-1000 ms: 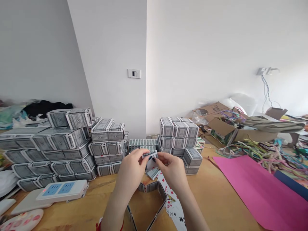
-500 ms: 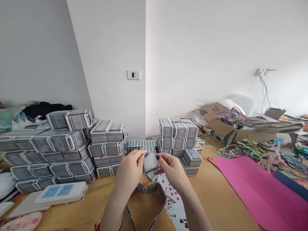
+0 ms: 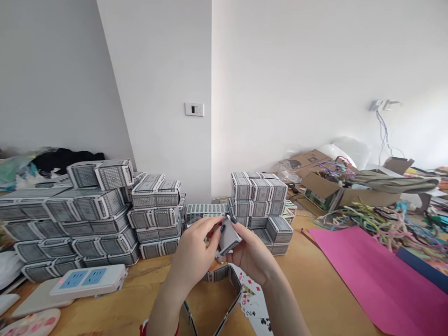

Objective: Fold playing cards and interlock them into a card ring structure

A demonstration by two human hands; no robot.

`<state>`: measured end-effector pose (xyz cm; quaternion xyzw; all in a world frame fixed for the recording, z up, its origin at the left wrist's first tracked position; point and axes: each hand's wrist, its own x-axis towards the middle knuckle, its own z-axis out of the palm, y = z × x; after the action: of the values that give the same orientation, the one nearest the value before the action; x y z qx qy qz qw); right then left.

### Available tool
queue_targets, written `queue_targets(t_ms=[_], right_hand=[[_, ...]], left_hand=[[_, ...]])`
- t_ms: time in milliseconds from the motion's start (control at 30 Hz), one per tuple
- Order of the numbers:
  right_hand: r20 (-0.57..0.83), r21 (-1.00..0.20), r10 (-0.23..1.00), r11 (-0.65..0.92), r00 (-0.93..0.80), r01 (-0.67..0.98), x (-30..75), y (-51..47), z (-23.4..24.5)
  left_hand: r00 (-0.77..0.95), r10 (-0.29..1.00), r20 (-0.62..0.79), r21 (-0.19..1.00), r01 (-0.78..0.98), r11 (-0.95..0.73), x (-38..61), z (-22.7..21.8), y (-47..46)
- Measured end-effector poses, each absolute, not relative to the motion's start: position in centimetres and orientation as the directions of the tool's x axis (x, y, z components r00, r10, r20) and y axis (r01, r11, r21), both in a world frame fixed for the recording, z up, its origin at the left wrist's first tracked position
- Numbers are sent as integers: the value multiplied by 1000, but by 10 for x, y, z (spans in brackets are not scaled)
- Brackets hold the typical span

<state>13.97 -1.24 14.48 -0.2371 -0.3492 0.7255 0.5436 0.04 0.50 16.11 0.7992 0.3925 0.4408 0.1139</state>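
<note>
Between both hands is a folded playing card (image 3: 229,237), its pale inner side up and grey-patterned edge toward me. My left hand (image 3: 198,242) pinches its left edge between thumb and fingers. From the right, my right hand (image 3: 254,254) grips it too, thumb on top and fingers beneath. Below the hands, on the wooden table, stands an angular ring of joined cards (image 3: 219,274). Loose playing cards (image 3: 254,298) lie face up beside it, partly under my right forearm. Behind the hands is a row of card boxes with green-patterned edges (image 3: 206,210), partly hidden.
Stacked grey card blocks stand at left (image 3: 94,205), left of centre (image 3: 156,217) and right of centre (image 3: 261,200). A power strip (image 3: 87,281) lies at front left. Pink paper (image 3: 364,275), a heap of pipe cleaners (image 3: 378,224) and an opened cardboard box (image 3: 367,198) are at right.
The card has turned from facing me flat to a tilted, folded shape. My left hand has shifted right, and my right hand has come around underneath the card.
</note>
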Motion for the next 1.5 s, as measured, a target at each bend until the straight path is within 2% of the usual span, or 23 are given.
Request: queue_targets(t_ms=[233,600,733,867,933,1033,1133,1233,1333,1500], right_hand=[[9,-774,945,-201,-328,-600,138,-13,149],[-62,-721,963,-224,-261,-656,141,-10,152],[-60,-744,971,-198,-231,-638,140,-10,150],[-7,-742,993,-84,-118,-666,140,-10,150],[25,-725,993,-61,-115,-686,140,-12,152],[87,-728,976,-73,-197,-682,140,-15,155],[127,-748,965,-59,-229,-661,138,-16,155],[133,-737,972,-35,-195,-675,138,-14,151],[127,-725,980,-15,-154,-689,140,-11,149],[129,-725,988,36,-83,-688,144,-10,150]], left_hand=[[229,715,661,508,565,-651,1,159,6],[82,734,674,549,609,-572,2,160,6],[-95,738,668,637,585,-501,-1,162,6],[-207,735,646,675,604,-424,-10,164,8],[-210,724,657,652,640,-407,-12,163,10],[-199,701,685,615,673,-410,-11,161,12],[-168,690,704,605,651,-459,-6,159,11],[-155,718,678,659,562,-501,-2,159,8],[-140,791,595,756,430,-493,-1,161,7],[23,878,478,851,236,-469,1,164,5]])
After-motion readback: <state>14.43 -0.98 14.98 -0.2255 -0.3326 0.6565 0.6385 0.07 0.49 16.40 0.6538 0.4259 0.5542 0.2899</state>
